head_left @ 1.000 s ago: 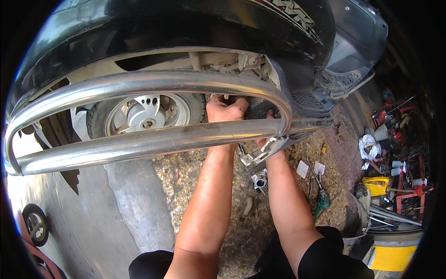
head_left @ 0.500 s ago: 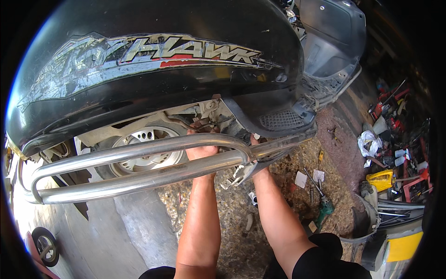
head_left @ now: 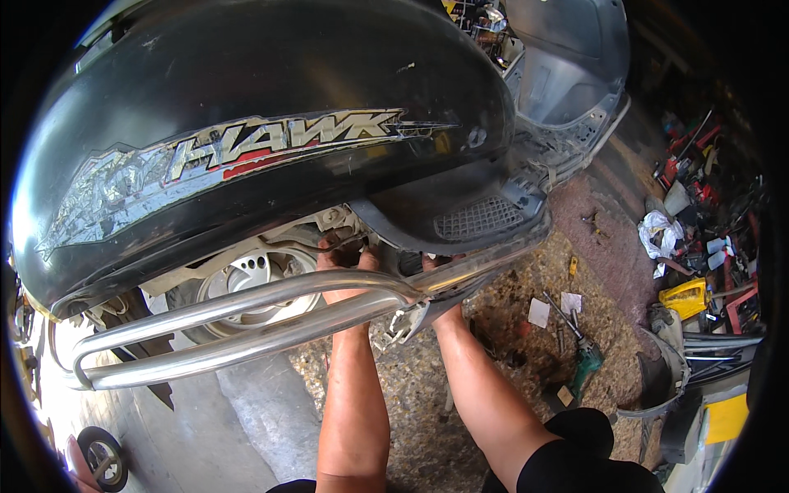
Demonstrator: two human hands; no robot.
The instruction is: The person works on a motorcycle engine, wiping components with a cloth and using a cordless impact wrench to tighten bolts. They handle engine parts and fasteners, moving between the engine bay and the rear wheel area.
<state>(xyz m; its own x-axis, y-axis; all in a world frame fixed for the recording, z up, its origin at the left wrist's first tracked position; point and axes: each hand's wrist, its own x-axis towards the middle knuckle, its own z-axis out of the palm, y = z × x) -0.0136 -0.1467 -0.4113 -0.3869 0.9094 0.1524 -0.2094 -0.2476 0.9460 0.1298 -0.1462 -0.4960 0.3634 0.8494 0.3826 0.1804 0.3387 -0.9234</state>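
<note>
A black scooter body [head_left: 329,57] with a silver decal lies across the upper view. Below it are a chrome guard bar [head_left: 173,364], a silver-rimmed wheel [head_left: 246,278] and a dark plastic footboard [head_left: 477,215]. My left hand [head_left: 329,261] reaches behind the guard to the grimy underside [head_left: 333,218] beside the wheel, fingers curled upward around a small part I cannot make out. To its right, my right hand [head_left: 431,263] is under the footboard's edge, mostly hidden by the guard and bracket, so its fingers are unclear.
A green power tool [head_left: 585,366], white paper squares [head_left: 538,312] and small tools lie on the floor to the right. Beyond are a jumbled heap of red items, a yellow plastic piece [head_left: 682,297] and stacked panels. A small wheel [head_left: 103,460] is at lower left.
The view has shifted, bringing more of the body and decal into sight and the guard lower in the picture. Both hands remain beneath the scooter, now more hidden behind its parts.
</note>
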